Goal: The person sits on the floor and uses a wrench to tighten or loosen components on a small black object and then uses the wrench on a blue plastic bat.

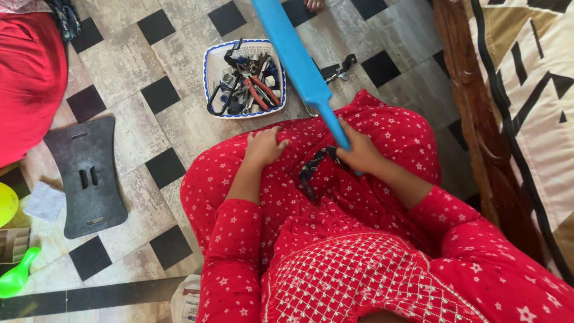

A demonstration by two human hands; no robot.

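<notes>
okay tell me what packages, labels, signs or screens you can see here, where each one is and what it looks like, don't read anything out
Paper packet or printed sheet: bottom edge, on the floor beside the person's left elbow; white with dark and reddish print, partly cut off.
Cardboard box: far left edge, above the green plastic toy; tan, only a corner shows.
No signs or screens are in view.
</notes>
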